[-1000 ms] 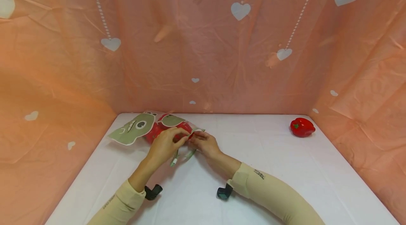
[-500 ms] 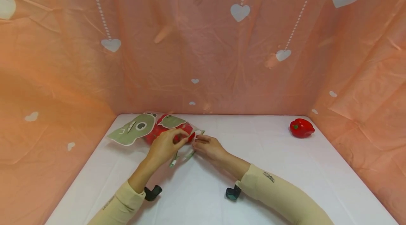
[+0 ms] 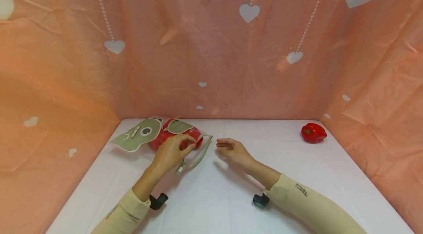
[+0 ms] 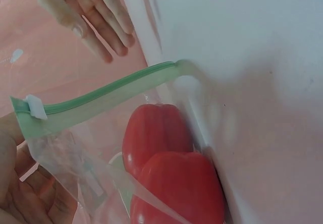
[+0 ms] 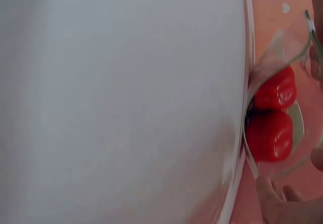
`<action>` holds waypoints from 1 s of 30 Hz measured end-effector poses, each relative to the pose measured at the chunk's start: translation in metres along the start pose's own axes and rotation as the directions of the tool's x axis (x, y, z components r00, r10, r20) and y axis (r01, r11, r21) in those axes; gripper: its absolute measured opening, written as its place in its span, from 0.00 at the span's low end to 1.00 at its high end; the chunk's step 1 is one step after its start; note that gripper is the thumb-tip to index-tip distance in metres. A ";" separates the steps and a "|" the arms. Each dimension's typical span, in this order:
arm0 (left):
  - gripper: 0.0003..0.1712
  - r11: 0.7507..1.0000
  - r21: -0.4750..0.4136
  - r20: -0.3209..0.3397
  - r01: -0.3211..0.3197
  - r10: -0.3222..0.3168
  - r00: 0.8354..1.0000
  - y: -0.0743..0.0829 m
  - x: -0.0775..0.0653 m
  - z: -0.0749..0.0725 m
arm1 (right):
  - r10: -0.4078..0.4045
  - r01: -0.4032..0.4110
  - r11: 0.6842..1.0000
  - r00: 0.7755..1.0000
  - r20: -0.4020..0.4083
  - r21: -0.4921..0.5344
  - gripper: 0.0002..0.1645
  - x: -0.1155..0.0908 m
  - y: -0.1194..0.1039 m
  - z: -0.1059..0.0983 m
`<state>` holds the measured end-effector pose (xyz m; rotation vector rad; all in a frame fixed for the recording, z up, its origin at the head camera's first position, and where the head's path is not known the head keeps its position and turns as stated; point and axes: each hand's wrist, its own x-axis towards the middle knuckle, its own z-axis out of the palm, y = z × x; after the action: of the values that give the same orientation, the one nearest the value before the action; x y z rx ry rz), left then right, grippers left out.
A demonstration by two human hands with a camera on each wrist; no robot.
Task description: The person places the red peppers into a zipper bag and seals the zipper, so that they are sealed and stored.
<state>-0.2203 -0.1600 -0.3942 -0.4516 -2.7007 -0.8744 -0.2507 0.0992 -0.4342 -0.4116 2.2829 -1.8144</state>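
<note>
A clear slider zip bag (image 3: 138, 135) with a green cartoon print lies at the back left of the table. Inside are red bell peppers (image 4: 176, 188); two show in the wrist views. My left hand (image 3: 173, 149) pinches the upper edge of the bag's mouth. The green zip strip (image 4: 108, 90) stands apart into a loop, with its white slider (image 4: 36, 107) at one end. Just right of the mouth, my right hand (image 3: 234, 153) hovers with loosely bent fingers, holding nothing.
Another red bell pepper (image 3: 314, 133) sits at the back right of the white table (image 3: 211, 201). An orange cloth with white hearts (image 3: 211, 54) hangs along the back and both sides. Dark wrist cameras (image 3: 261, 201) are strapped below both sleeves.
My right hand has left the bag's rim and moved right, to a small gap from it. My left hand keeps its place on the bag, and the mouth's loop now shows wider.
</note>
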 end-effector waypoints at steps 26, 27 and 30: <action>0.10 0.999 -0.024 0.029 0.027 -0.027 0.999 0.000 -0.001 0.000 | -0.200 0.140 0.929 0.969 -0.147 -0.343 0.32 -0.035 0.019 -0.136; 0.11 0.999 -0.025 0.030 0.027 -0.026 0.999 0.001 -0.001 0.000 | -0.214 0.150 0.924 0.965 -0.151 -0.351 0.32 -0.036 0.021 -0.141; 0.11 0.999 -0.032 0.033 0.024 -0.023 0.999 0.001 0.000 0.000 | -0.255 0.182 0.905 0.955 -0.149 -0.385 0.32 -0.041 0.024 -0.156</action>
<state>-0.2197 -0.1591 -0.3939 -0.4451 -2.7302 -0.9268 -0.2644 0.2612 -0.4222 -0.5938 2.8320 -1.5720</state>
